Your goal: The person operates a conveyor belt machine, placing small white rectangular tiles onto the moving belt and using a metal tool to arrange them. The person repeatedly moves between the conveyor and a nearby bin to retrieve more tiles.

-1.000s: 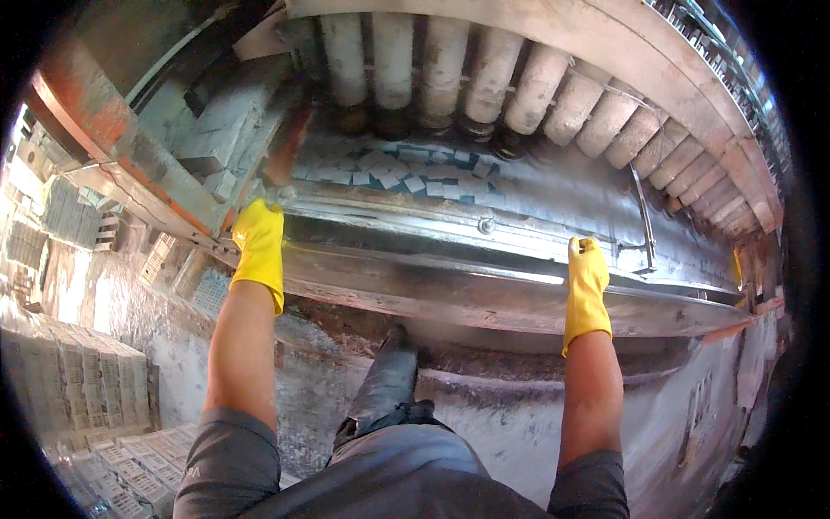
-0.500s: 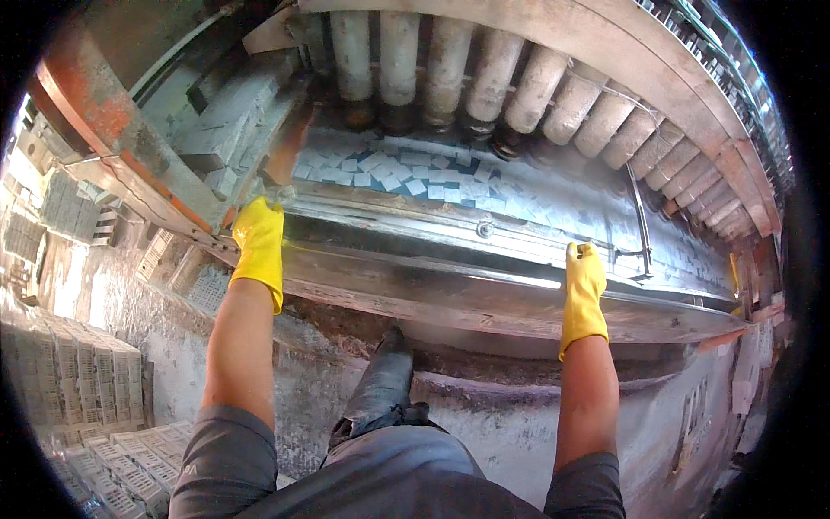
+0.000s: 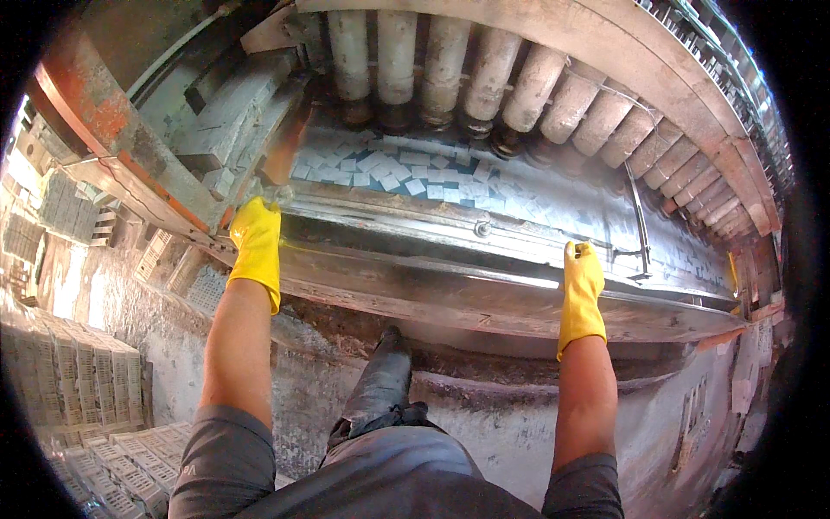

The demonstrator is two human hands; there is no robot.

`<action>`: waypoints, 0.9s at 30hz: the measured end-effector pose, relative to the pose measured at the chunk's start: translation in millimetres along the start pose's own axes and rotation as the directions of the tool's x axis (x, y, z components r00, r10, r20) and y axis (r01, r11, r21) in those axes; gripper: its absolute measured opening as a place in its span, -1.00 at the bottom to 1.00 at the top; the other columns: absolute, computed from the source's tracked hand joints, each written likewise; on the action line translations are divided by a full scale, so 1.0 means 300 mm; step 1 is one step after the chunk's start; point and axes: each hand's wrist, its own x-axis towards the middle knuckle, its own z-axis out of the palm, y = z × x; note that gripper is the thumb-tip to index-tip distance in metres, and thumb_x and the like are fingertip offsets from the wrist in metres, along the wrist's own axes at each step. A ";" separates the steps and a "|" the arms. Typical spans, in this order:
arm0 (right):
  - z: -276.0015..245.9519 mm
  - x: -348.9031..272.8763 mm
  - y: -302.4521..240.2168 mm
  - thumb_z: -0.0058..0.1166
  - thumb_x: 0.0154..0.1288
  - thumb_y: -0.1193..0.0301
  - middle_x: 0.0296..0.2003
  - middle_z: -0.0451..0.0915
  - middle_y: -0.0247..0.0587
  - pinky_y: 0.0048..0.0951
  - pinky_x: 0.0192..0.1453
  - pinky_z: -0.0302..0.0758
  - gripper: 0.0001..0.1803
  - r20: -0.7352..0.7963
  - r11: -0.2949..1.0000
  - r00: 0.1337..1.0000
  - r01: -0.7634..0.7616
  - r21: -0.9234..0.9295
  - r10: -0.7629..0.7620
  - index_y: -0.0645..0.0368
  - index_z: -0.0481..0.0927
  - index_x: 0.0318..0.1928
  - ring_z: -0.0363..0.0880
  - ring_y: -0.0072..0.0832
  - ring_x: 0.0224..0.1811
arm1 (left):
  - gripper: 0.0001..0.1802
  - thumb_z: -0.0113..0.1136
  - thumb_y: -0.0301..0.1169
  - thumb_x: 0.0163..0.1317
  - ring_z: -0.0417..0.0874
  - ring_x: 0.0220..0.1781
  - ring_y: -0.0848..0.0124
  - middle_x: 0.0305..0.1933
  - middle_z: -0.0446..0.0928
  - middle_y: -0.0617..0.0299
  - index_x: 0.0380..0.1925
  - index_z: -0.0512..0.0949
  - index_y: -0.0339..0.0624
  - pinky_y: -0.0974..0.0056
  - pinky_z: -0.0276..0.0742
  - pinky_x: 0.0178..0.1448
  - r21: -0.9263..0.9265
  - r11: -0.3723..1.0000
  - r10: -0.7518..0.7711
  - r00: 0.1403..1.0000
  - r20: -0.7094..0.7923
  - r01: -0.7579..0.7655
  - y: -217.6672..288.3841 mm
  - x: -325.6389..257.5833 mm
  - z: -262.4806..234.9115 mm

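Both hands wear yellow rubber gloves. My left hand (image 3: 256, 245) is closed at the left end of a long metal rail (image 3: 389, 218) along the belt's near side, beside an orange-painted frame. Further right, my right hand (image 3: 582, 291) is curled into a grip on the same rail, its fingertips folded toward the palm. Beyond the rail lies a wet belt-like bed strewn with many small pale square tiles (image 3: 391, 182), thickest at the left. Where the fingers meet the metal is partly hidden by the gloves.
Thick grey rollers (image 3: 493, 73) line the far side under a curved beam (image 3: 553, 30). A thin metal arm (image 3: 640, 221) crosses the bed at the right. Rusty frame posts (image 3: 112, 121) stand at the left. Stacked slotted crates (image 3: 78, 372) fill the lower left.
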 end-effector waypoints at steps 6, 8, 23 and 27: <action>0.006 0.003 -0.001 0.03 0.54 -0.14 -0.03 0.82 -0.06 -0.05 0.16 0.62 -0.44 -0.034 0.999 0.999 0.018 -0.030 -0.019 0.05 0.73 0.11 0.78 -0.02 0.07 | -0.48 0.23 0.07 0.35 0.75 0.20 -0.07 0.13 0.75 -0.07 0.07 0.72 -0.06 -0.12 0.64 0.25 0.028 1.000 -0.010 0.999 0.033 0.009 0.006 0.006 -0.011; 0.010 0.007 0.002 0.03 0.53 -0.15 -0.03 0.82 -0.06 -0.05 0.17 0.62 -0.44 -0.041 0.999 0.999 0.009 -0.031 -0.010 0.05 0.73 0.11 0.78 -0.02 0.07 | -0.49 0.23 0.06 0.35 0.75 0.19 -0.08 0.12 0.75 -0.07 0.06 0.73 -0.06 -0.12 0.64 0.24 0.028 0.999 -0.018 1.000 0.024 0.017 0.018 0.003 -0.013; -0.017 -0.017 -0.039 0.06 0.57 -0.10 0.00 0.81 -0.03 -0.06 0.18 0.62 -0.44 -0.017 1.000 1.000 0.000 -0.018 -0.001 0.09 0.69 0.19 0.79 -0.01 0.08 | -0.55 0.24 0.03 0.37 0.75 0.16 -0.09 0.11 0.76 -0.03 0.03 0.73 -0.04 -0.13 0.65 0.21 0.013 1.000 0.004 1.000 -0.016 -0.004 0.001 0.014 0.009; -0.002 -0.009 -0.036 0.06 0.56 -0.11 0.03 0.81 -0.02 -0.06 0.20 0.62 -0.42 -0.006 1.000 1.000 -0.006 -0.010 0.006 0.09 0.68 0.22 0.78 -0.01 0.11 | -0.54 0.24 0.02 0.37 0.75 0.18 -0.07 0.13 0.76 0.00 0.04 0.73 -0.04 -0.12 0.65 0.23 0.023 1.000 0.006 1.000 -0.012 -0.006 0.003 0.006 -0.019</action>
